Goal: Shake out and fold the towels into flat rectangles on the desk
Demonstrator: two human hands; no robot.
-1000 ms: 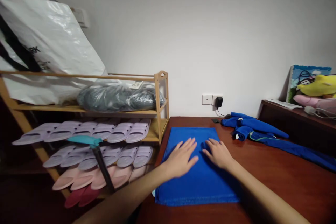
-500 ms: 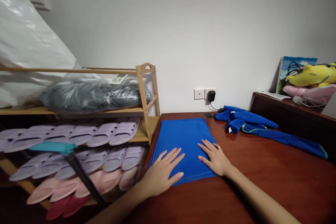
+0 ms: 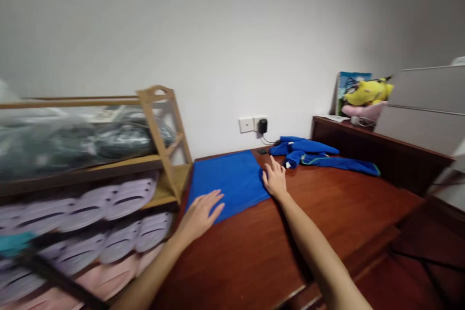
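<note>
A flat, folded blue cloth point(image 3: 228, 179) lies on the reddish-brown wooden table point(image 3: 247, 261), close to the wall. At its near left corner is my left hand point(image 3: 203, 214), fingers stretched out and nothing held. My right hand point(image 3: 275, 178) is by the cloth's right edge, fingers apart and reaching toward the back; it grips nothing. Just past that hand lies a loose pile of blue cloth pieces point(image 3: 305, 146), some rolled, one long strip with green edging. Whether either palm presses on the surface is hard to tell.
On the left stands a wooden rack point(image 3: 163, 145) with lilac and pink slippers point(image 3: 131, 198) and plastic-wrapped bundles. A black plug point(image 3: 262, 126) sits in the wall socket. A raised dark shelf point(image 3: 348, 140) at the right holds a yellow plush toy point(image 3: 368, 93).
My view has turned to the right. My right hand has slid off the middle of the folded cloth to its right edge, toward the blue pile. My left hand stays near the front left corner.
</note>
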